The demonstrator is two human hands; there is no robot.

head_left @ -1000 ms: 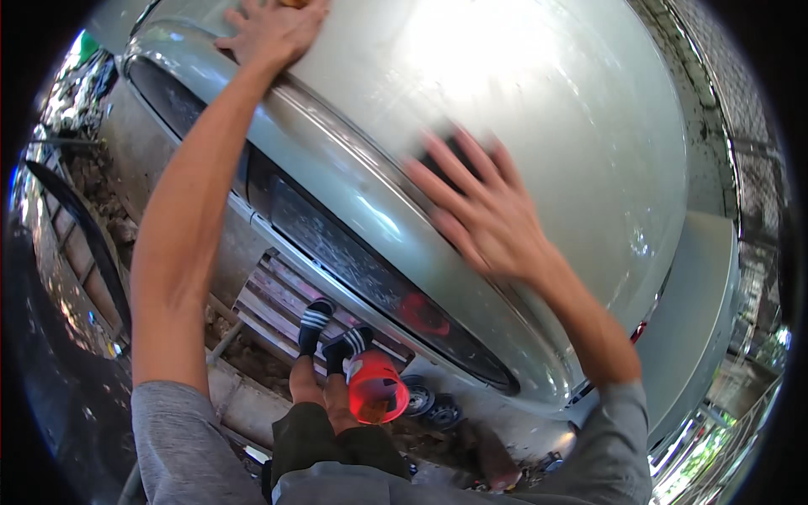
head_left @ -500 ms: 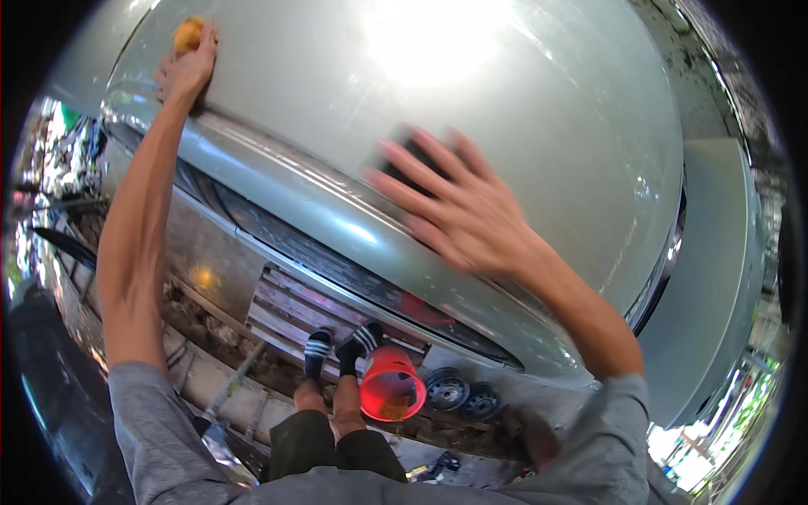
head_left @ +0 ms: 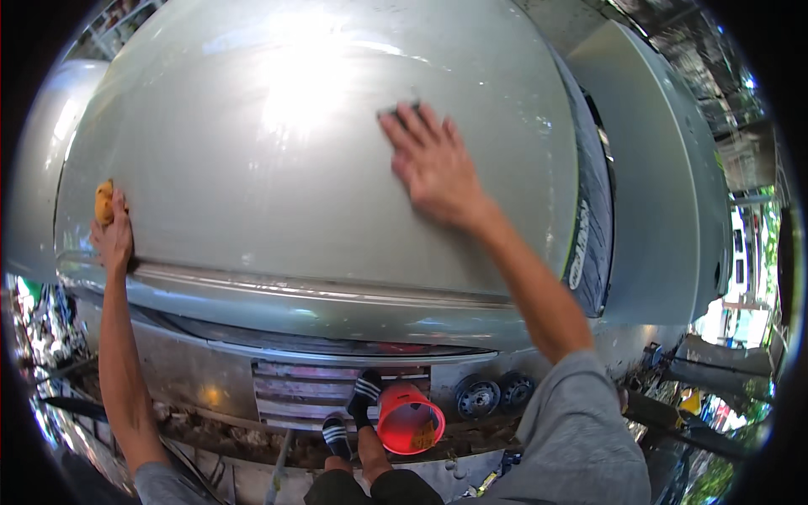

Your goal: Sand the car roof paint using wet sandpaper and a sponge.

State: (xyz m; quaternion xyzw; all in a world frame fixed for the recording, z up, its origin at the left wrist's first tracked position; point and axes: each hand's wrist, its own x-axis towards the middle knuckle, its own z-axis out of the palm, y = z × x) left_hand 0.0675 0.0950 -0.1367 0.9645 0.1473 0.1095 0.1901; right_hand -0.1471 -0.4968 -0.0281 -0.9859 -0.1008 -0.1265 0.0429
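Outdoor yard, silver-grey car bonnet (head_left: pixel 278 194) filling the view from 9 to 2 o'clock. Right hand (head_left: pixel 433 164), 12 o'clock: grip open, fingers spread flat on a dark cloth (head_left: pixel 397 110) mostly hidden beneath. Left hand (head_left: pixel 114 236), 9 o'clock: grip closed on a yellow sponge (head_left: pixel 103 202) at the bonnet's edge. Red bucket (head_left: pixel 409 418), 6 o'clock, beside sandalled feet.

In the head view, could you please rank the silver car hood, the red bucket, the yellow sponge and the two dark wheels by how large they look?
1. Silver car hood, by far the largest.
2. Red bucket.
3. The two dark wheels, each smaller than the bucket, alike in size.
4. Yellow sponge, mostly hidden under the left hand, so its rank is unsure.
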